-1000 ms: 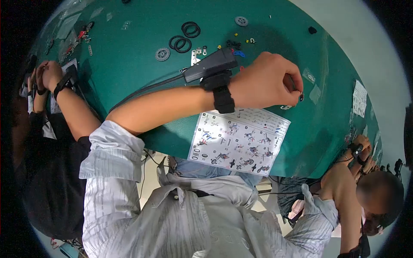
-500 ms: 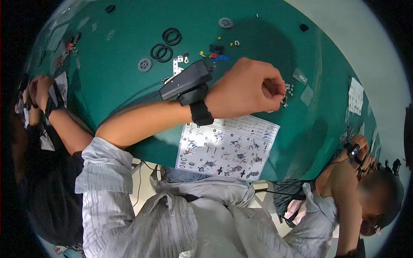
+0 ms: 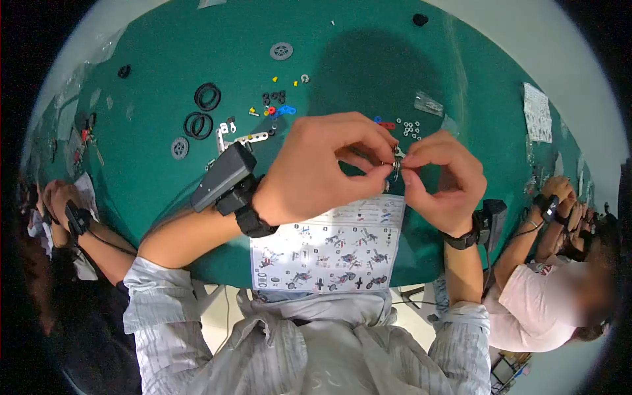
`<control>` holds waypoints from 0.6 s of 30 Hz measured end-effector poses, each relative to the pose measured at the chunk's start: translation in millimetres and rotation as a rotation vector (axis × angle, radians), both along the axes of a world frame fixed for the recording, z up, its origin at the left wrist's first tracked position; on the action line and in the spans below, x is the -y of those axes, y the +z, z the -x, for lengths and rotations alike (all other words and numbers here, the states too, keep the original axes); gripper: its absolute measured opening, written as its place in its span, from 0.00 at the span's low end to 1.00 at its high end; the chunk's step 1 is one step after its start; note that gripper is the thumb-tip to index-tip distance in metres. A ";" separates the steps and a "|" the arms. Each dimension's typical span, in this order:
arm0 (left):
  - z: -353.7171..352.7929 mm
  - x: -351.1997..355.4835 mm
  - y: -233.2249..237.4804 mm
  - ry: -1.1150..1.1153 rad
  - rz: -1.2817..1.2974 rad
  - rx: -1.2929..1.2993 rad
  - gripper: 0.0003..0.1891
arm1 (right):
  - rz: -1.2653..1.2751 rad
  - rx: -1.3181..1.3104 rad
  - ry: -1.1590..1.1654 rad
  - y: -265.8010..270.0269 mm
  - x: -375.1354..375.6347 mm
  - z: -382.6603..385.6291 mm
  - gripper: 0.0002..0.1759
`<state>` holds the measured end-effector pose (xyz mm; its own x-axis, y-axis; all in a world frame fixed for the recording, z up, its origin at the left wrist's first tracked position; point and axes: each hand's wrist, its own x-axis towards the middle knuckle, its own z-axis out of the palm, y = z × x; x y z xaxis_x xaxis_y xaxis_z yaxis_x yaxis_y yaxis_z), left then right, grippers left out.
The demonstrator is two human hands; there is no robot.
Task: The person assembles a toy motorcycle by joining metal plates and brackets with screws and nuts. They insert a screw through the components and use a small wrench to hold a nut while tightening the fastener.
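My left hand (image 3: pixel 322 168) and my right hand (image 3: pixel 441 181) meet above the green table (image 3: pixel 368 59), fingertips pinched together on a small metal part (image 3: pixel 395 163). Both wrists wear black bands with black devices. An instruction sheet (image 3: pixel 329 247) lies under my hands at the table's near edge. Beyond my fingers lie several small white nuts (image 3: pixel 413 128) and a red piece (image 3: pixel 388 124).
Black rubber rings (image 3: pixel 201 108), two grey wheels (image 3: pixel 281 51) (image 3: pixel 179 147), a perforated metal strip (image 3: pixel 250 139) and small coloured parts (image 3: pixel 275 105) lie on the table. A person's hands (image 3: pixel 62 201) work at the left, another person (image 3: pixel 559 289) at the right. A clear bag (image 3: pixel 428 103) lies near the nuts.
My left hand has drawn back from the far right toward the middle. My right hand has come into view and joined it on the small part. The view has shifted.
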<state>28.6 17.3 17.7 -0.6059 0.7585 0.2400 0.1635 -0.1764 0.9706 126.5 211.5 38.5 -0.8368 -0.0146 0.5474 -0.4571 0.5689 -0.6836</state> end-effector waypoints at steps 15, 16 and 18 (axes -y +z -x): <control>-1.1 0.3 2.6 -0.020 0.089 -0.030 0.10 | 0.081 0.052 0.056 -17.7 -7.9 -7.5 0.13; -1.4 0.3 2.9 -0.018 0.094 -0.049 0.10 | 0.085 0.059 0.058 -17.8 -8.1 -8.2 0.13; -3.0 0.9 1.6 0.000 0.105 -0.120 0.11 | 0.078 0.062 0.060 -19.5 -6.9 -8.0 0.13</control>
<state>31.6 16.3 19.3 -0.5773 0.7835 0.2299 0.2794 -0.0750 0.9572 134.4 218.4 19.0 -0.8677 -0.0255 0.4964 -0.4447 0.4857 -0.7525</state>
